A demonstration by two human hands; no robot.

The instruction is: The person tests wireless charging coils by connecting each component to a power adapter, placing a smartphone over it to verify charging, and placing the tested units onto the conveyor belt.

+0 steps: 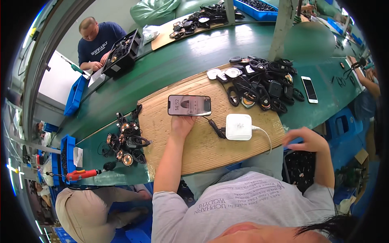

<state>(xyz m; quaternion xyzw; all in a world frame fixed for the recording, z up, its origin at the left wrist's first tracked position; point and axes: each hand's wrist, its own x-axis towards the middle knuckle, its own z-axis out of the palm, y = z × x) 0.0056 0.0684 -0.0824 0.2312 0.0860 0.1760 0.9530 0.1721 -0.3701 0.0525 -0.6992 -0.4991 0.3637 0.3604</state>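
My left hand (183,125) holds a smartphone (189,105) from beneath, its lit screen facing up, over the cardboard sheet (210,160). A black cable (216,128) comes out from under the phone and runs, partly bundled, to a white square power box (238,127) lying on the cardboard. Whatever else sits between palm and phone is hidden. A white cord (265,135) leaves the box's right side and curves to the cardboard's front edge. Off the cardboard's right edge, my right hand (306,139) hangs in the air, fingers apart and holding nothing.
Cabled round pads (259,83) are heaped behind the box; more pads (127,139) lie left. A white phone (309,90) rests on the green bench (178,52) at right. A red electric screwdriver (82,174) sits front left. Across the bench, a person (99,42) works beside a black crate (122,54).
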